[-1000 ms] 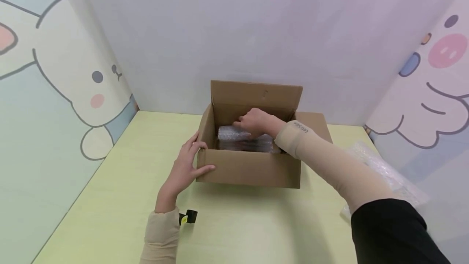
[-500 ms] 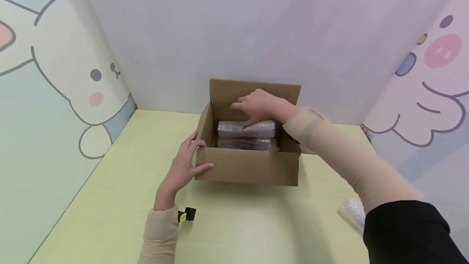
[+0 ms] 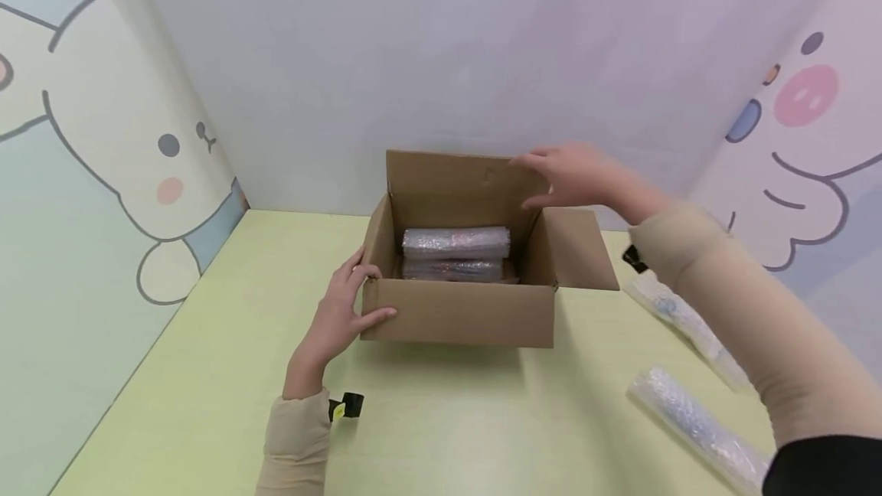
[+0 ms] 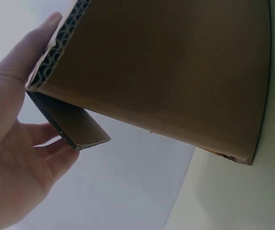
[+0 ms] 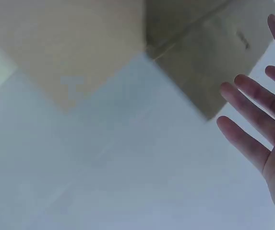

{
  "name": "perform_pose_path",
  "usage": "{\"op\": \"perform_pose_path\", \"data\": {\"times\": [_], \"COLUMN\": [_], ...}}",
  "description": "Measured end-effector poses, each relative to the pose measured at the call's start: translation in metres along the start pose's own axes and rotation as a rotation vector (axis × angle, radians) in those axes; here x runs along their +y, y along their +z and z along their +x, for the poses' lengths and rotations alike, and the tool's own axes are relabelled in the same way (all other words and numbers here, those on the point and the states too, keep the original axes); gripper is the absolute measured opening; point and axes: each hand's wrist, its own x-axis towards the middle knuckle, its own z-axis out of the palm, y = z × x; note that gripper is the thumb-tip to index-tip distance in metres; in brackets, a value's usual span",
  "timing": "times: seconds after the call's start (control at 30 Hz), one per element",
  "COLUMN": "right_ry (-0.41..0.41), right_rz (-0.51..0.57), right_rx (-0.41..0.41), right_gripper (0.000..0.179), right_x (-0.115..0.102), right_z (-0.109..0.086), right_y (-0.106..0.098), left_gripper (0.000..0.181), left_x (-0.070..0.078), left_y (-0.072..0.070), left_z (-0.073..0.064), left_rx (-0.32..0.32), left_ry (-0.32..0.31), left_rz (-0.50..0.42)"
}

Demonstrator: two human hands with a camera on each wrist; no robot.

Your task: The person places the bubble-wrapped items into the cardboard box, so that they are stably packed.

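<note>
Left hand grips brown cardboard box; right hand spreads wide. Two clear bubble-wrap rolls inside, two at four o'clock.

Box on table, wall behind: two wrapped rolls lie inside; to its right lie a wrapped package and, nearer the front, a third roll.

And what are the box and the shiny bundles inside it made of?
The box looks like corrugated cardboard, dull brown: its cut edge shows wavy layers in the left wrist view. The bundles seem wrapped in clear, glossy plastic, maybe bubble wrap, because they glint and look crinkly. What's underneath, I can't tell.
</note>
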Motion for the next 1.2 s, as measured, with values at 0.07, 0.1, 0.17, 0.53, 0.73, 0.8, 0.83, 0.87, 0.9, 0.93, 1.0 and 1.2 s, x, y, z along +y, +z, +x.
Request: {"op": "perform_pose_path", "data": {"times": [0.07, 0.1, 0.17, 0.53, 0.73, 0.8, 0.83, 0.87, 0.9, 0.93, 1.0, 1.2], "right_ry": [0.048, 0.071, 0.113, 0.329, 0.439, 0.473, 0.489, 0.501, 0.511, 0.523, 0.545, 0.573], "right_rz": [0.038, 0.055, 0.080, 0.136, 0.177, 0.190, 0.196, 0.205, 0.213, 0.221, 0.229, 0.207], "right_rx": [0.032, 0.044, 0.071, 0.088, 0.058, 0.044, 0.034, 0.024, 0.010, -0.006, -0.040, -0.086], "right_gripper": [0.066, 0.065, 0.063, 0.064, 0.067, 0.068, 0.069, 0.070, 0.071, 0.072, 0.075, 0.074], "right_x": [0.012, 0.018, 0.028, 0.061, 0.075, 0.079, 0.080, 0.082, 0.083, 0.084, 0.087, 0.090], "right_z": [-0.019, -0.028, -0.046, -0.124, -0.160, -0.171, -0.175, -0.180, -0.184, -0.189, -0.198, -0.222], "right_y": [0.003, 0.004, 0.008, 0.049, 0.083, 0.095, 0.101, 0.106, 0.112, 0.117, 0.127, 0.159], "left_gripper": [0.053, 0.053, 0.053, 0.053, 0.052, 0.052, 0.052, 0.052, 0.052, 0.053, 0.052, 0.052], "left_x": [0.000, -0.001, -0.002, -0.009, -0.009, -0.009, -0.009, -0.009, -0.009, -0.009, -0.008, -0.008], "left_y": [-0.001, -0.002, -0.003, -0.007, -0.007, -0.006, -0.006, -0.006, -0.006, -0.006, -0.006, -0.006], "left_z": [0.000, 0.000, 0.000, -0.004, -0.004, -0.004, -0.004, -0.004, -0.004, -0.004, -0.004, -0.005], "left_rx": [0.004, 0.006, 0.010, 0.016, 0.014, 0.014, 0.014, 0.013, 0.012, 0.012, 0.010, 0.010], "left_ry": [-0.002, -0.004, -0.006, -0.005, 0.001, 0.002, 0.002, 0.002, 0.000, 0.001, -0.002, -0.002], "left_rz": [0.000, -0.001, 0.001, 0.001, 0.002, 0.001, 0.001, 0.003, 0.001, 0.003, 0.002, 0.006]}}
